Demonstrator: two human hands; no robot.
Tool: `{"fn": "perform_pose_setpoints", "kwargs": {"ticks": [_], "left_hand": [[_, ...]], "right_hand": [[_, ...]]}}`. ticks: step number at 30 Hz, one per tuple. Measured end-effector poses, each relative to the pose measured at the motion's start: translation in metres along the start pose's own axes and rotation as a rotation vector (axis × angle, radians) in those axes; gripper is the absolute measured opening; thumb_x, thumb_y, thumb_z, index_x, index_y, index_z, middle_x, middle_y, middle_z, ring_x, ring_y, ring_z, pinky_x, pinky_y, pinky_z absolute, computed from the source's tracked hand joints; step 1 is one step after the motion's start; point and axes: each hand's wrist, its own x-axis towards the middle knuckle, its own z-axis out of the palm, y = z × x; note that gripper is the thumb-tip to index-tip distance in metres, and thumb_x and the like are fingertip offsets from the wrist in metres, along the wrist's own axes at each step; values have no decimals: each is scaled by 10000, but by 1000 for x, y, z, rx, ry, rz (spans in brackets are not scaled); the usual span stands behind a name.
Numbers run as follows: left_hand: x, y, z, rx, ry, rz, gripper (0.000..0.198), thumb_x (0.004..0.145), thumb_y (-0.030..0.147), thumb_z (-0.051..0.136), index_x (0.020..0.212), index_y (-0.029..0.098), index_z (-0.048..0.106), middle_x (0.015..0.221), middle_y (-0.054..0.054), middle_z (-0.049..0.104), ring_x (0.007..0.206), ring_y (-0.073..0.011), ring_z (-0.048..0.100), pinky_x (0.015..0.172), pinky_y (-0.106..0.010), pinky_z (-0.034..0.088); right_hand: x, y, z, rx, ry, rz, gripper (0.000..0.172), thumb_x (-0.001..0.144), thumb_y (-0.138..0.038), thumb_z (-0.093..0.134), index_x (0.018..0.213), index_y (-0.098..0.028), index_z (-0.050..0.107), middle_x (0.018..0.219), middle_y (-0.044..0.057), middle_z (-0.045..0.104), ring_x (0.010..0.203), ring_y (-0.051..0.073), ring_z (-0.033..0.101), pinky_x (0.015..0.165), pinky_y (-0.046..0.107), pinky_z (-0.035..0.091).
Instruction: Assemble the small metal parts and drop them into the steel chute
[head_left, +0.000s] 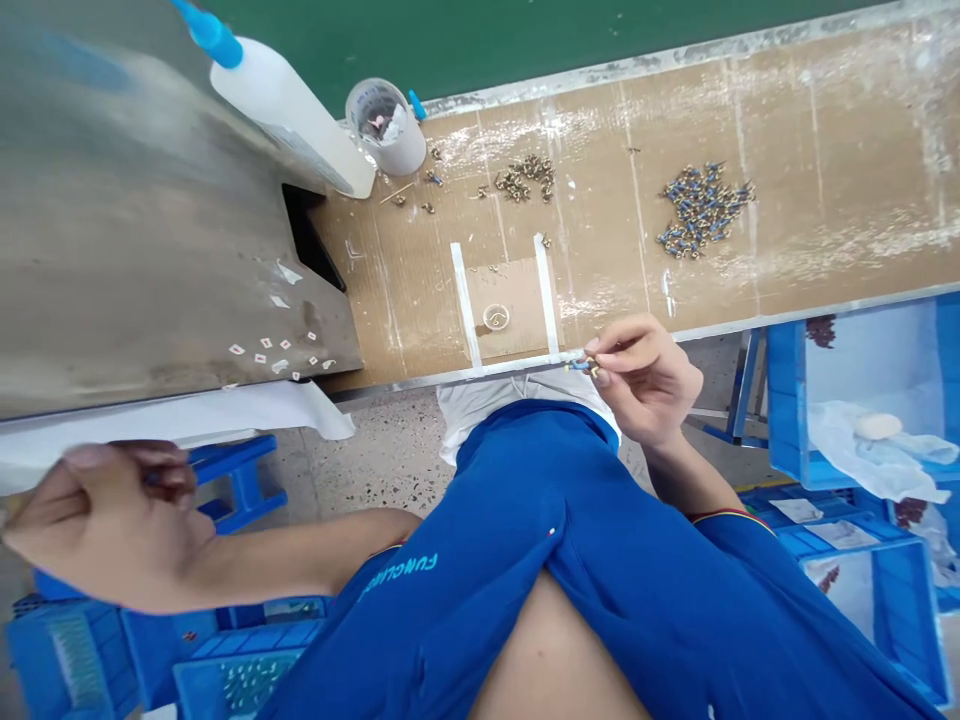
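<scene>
Tiny blue-and-brass fitting [581, 366] is pinched right at the bench edge betw the thumb and fingertips of the right hand [645, 380] — a tight fingertip grip like that seems best for parts this small, w/ the wrist kept loose. Left hand [105, 520] is out by the white sheet [172, 425], fingers curled, can't tell if anything's in it. On the worn cardboard bench top [825, 130] there's a knobbly heap of blue-tipped fittings [703, 210], a smaller brass heap [525, 178] and white tape strips [465, 305] — plus a plastic squeeze bottle [285, 100] w/ blue nozzle.
</scene>
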Motion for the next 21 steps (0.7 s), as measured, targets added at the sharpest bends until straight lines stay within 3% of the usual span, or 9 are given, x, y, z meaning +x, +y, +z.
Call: {"fn": "perform_pose_setpoints", "kwargs": {"ticks": [1, 3, 5, 7, 10, 13, 17, 21], "left_hand": [[-9, 0, -8, -47, 86, 35, 403, 841, 454, 599, 502, 238, 562, 426, 22, 484, 374, -132, 340, 336, -236, 181], [-20, 4, -13, -163, -232, 191, 286, 830, 466, 679, 606, 292, 706, 527, 20, 638, 436, -171, 508, 309, -259, 277], [-23, 13, 2, -282, -706, 334, 211, 922, 456, 630, 879, 330, 793, 704, 2, 750, 496, -159, 598, 339, -264, 413], [-22, 25, 35, -449, -893, 339, 311, 981, 494, 559, 1003, 267, 771, 775, -42, 755, 536, -132, 616, 416, -247, 482], [-26, 44, 94, -578, -971, 167, 484, 990, 594, 491, 1012, 163, 710, 840, -87, 737, 636, -128, 663, 491, -225, 510], [-37, 57, 131, -628, -1036, 188, 486, 1012, 566, 466, 908, 132, 657, 762, -58, 688, 614, -105, 624, 529, -215, 484], [-47, 63, 140, -537, -930, 360, 478, 1052, 487, 408, 742, 157, 563, 638, -7, 577, 573, -98, 535, 557, -232, 436], [-49, 60, 142, -433, -753, 487, 410, 1066, 410, 395, 765, 171, 538, 665, -15, 565, 611, -115, 525, 589, -250, 429]], "right_hand": [[0, 0, 2, 50, -19, 53, 45, 906, -202, 680, 906, -244, 663, 910, 35, 703, 791, 162, 704, 636, 318, 603], [1, 1, 7, 136, -60, 127, 34, 920, -210, 666, 911, -239, 651, 920, 36, 701, 805, 160, 703, 661, 322, 608], [2, 2, 12, 149, -94, 116, 44, 926, -203, 653, 924, -246, 652, 926, 35, 704, 805, 161, 700, 669, 327, 603], [2, 5, 15, 72, -104, 5, 87, 914, -183, 661, 927, -268, 672, 935, 30, 713, 809, 167, 690, 672, 334, 587], [1, 12, 15, -58, -118, -179, 137, 902, -190, 675, 917, -320, 714, 918, 9, 725, 775, 169, 667, 652, 335, 552], [-3, 21, 13, -131, -161, -192, 97, 907, -268, 685, 918, -348, 738, 875, 4, 727, 740, 185, 659, 631, 354, 543], [-6, 23, 13, -103, -163, -145, 80, 901, -288, 706, 930, -354, 742, 876, 1, 730, 757, 191, 663, 657, 363, 554], [-2, 13, 17, 30, -171, 18, 70, 922, -314, 693, 984, -294, 720, 891, 26, 725, 792, 178, 683, 697, 342, 574]]}}
